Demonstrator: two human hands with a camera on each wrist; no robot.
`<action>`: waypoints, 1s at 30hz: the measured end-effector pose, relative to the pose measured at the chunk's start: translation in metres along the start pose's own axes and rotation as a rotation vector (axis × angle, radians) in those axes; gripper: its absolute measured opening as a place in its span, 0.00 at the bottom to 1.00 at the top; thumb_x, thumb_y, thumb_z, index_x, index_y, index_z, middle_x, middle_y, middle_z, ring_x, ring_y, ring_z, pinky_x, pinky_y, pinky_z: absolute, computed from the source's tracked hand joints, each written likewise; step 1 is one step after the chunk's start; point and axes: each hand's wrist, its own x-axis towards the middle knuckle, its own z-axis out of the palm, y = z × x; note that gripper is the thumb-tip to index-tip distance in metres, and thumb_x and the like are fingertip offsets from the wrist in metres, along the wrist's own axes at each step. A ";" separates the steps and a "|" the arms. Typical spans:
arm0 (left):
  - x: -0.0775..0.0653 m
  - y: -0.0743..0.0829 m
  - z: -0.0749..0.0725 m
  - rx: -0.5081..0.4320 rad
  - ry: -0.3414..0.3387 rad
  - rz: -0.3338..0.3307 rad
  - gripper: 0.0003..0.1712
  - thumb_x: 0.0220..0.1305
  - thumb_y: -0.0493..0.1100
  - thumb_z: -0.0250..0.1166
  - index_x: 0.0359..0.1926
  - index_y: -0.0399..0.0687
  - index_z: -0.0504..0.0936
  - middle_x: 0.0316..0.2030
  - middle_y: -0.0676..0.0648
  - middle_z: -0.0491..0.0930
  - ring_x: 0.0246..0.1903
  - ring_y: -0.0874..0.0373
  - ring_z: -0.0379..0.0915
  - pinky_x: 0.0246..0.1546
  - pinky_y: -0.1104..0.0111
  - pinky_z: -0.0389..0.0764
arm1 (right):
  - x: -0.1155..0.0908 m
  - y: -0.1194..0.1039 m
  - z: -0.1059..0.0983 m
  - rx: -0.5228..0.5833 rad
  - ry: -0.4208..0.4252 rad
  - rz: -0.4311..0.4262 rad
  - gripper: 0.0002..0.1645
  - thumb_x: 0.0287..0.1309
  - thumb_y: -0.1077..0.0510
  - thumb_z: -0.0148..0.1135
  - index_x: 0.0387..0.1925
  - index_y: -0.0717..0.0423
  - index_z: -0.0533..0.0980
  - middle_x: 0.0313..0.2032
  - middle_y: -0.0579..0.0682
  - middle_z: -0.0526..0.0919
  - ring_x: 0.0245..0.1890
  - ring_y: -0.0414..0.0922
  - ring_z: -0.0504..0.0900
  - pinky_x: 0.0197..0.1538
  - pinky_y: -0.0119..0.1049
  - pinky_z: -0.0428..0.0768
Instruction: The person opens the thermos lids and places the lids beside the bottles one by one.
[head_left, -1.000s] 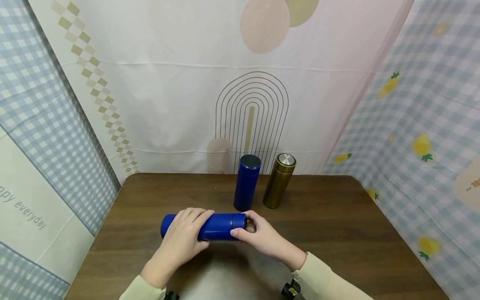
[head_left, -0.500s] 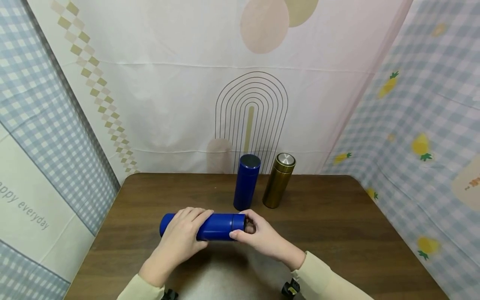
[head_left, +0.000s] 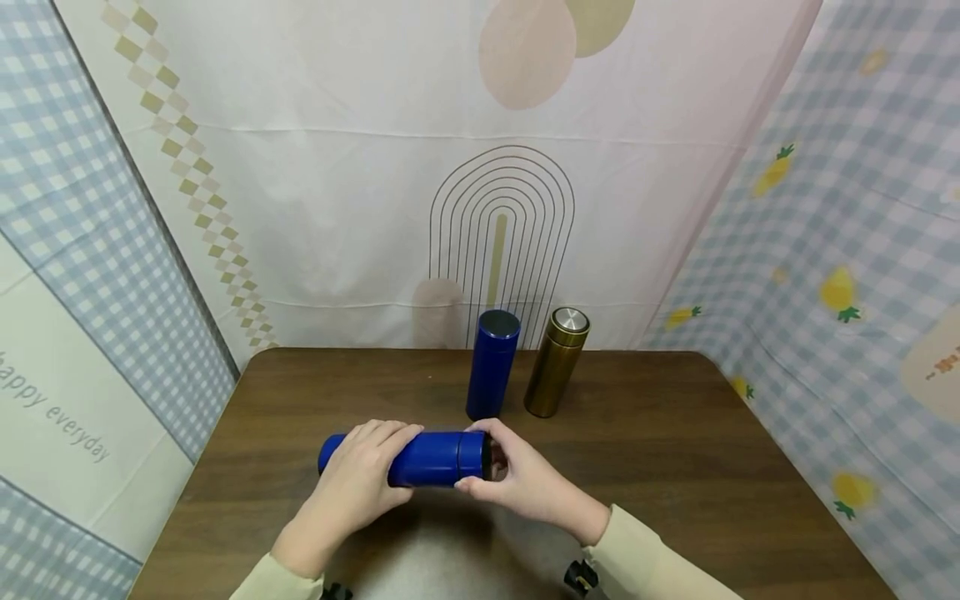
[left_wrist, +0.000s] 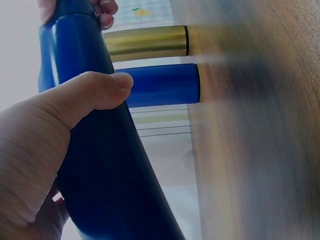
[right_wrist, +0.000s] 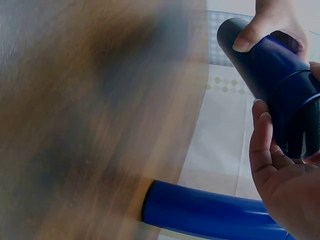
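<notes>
A blue thermos flask (head_left: 431, 458) lies sideways above the table, its capped end pointing right. My left hand (head_left: 362, 475) grips its body from above, fingers over the far side and thumb along the near side. My right hand (head_left: 517, 475) holds the flask's lid (head_left: 471, 455), with the thumb at the near edge and fingers around the far side. In the left wrist view, the left thumb (left_wrist: 100, 90) presses across the dark blue body. In the right wrist view, the right hand's fingers (right_wrist: 262, 145) curl under the lid end.
Behind the hands stand a second blue thermos (head_left: 492, 367) and a gold thermos (head_left: 557, 362), both upright with lids on. They rest on a brown wooden table (head_left: 660, 467). A patterned white cloth (head_left: 337, 217) hangs behind the table's far edge.
The held flask has shifted slightly left and down with both hands. The right hand has turned a little around the lid end. The standing flasks stay put.
</notes>
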 end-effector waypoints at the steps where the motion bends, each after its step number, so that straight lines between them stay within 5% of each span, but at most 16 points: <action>1: 0.000 0.000 0.000 -0.005 0.000 -0.002 0.45 0.31 0.49 0.83 0.58 0.51 0.78 0.47 0.52 0.79 0.48 0.54 0.73 0.54 0.54 0.72 | 0.000 0.000 0.000 -0.015 0.001 -0.011 0.33 0.53 0.49 0.71 0.58 0.42 0.66 0.48 0.51 0.74 0.40 0.45 0.79 0.41 0.40 0.81; 8: -0.001 0.001 0.002 0.004 0.063 0.002 0.44 0.32 0.48 0.80 0.57 0.48 0.77 0.45 0.50 0.78 0.47 0.51 0.72 0.53 0.53 0.71 | 0.002 -0.001 0.002 0.045 0.034 -0.030 0.35 0.55 0.53 0.70 0.61 0.42 0.64 0.48 0.52 0.73 0.40 0.48 0.78 0.40 0.41 0.81; 19: -0.004 -0.001 0.007 0.069 0.173 0.055 0.46 0.26 0.45 0.82 0.55 0.44 0.77 0.46 0.47 0.77 0.46 0.46 0.71 0.52 0.51 0.70 | 0.010 0.000 0.009 0.174 0.115 0.140 0.32 0.62 0.46 0.63 0.62 0.55 0.65 0.46 0.54 0.77 0.39 0.46 0.81 0.35 0.42 0.83; 30: -0.003 -0.002 0.007 0.075 0.159 0.046 0.46 0.26 0.47 0.82 0.55 0.46 0.77 0.46 0.49 0.78 0.46 0.48 0.72 0.53 0.53 0.70 | 0.007 0.004 0.011 0.165 0.107 0.038 0.28 0.59 0.50 0.67 0.57 0.51 0.67 0.40 0.53 0.79 0.36 0.44 0.81 0.37 0.36 0.80</action>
